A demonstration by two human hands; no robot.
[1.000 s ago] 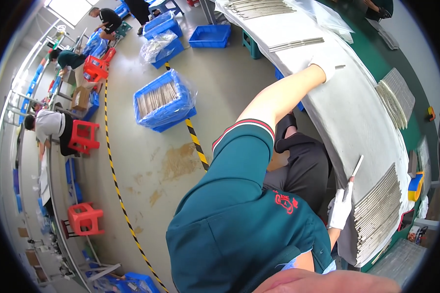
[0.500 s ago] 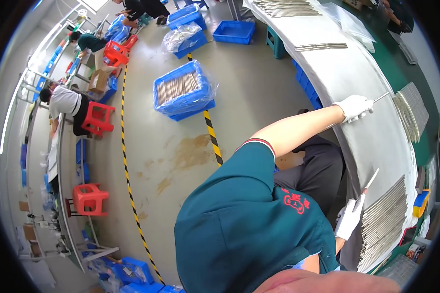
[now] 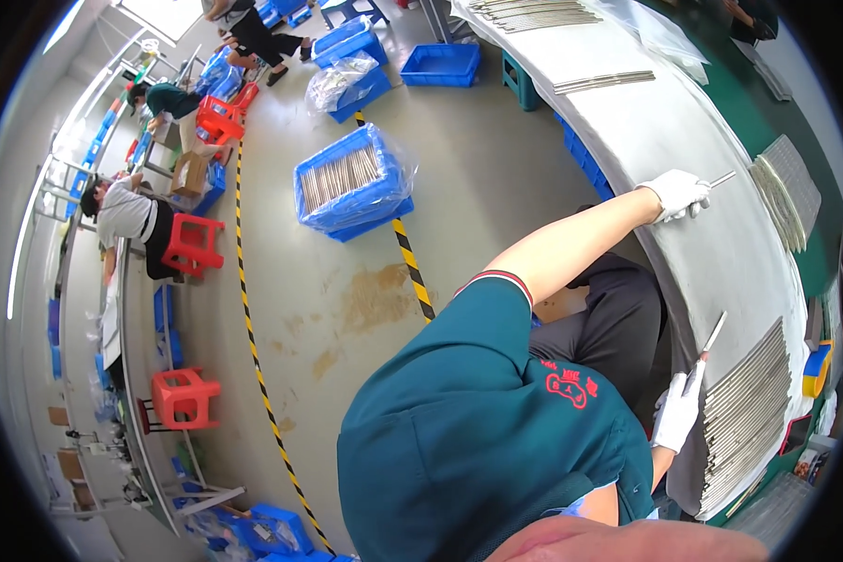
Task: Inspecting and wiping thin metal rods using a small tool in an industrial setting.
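Evidently the person is working through a sorting or laying-out step at the long grey worktable (image 3: 646, 122), which is curving down the right side of the frame. The left hand (image 3: 676, 193), gloved in white and stretched out at the upper right, is pinching a thin metal rod (image 3: 721, 178) whose tip is sticking out past the fingers, just above the table surface. The right hand (image 3: 679, 412), also gloved, at the lower right, is closing around a second thin rod (image 3: 712, 334) that is pointing up and away from it, just beside a big stack of rods (image 3: 745, 412) lying along the table's lower right edge.

Judging by this, one rod is being placed or checked while the other is waiting; the next move is likely calling for a steady set-down of the left rod, parallel to the others, without rolling.

Counting: two gloved hands, two held rods, one large stack at the lower right, one fanned bundle of rods (image 3: 789, 192) at the far right, and two smaller bundles further up the table. On the floor at upper centre a blue crate of rods (image 3: 351, 178) is sitting wrapped in clear plastic, with more blue crates beyond it. Three red stools (image 3: 183, 398) are showing on the left, and other people are working at the upper left.
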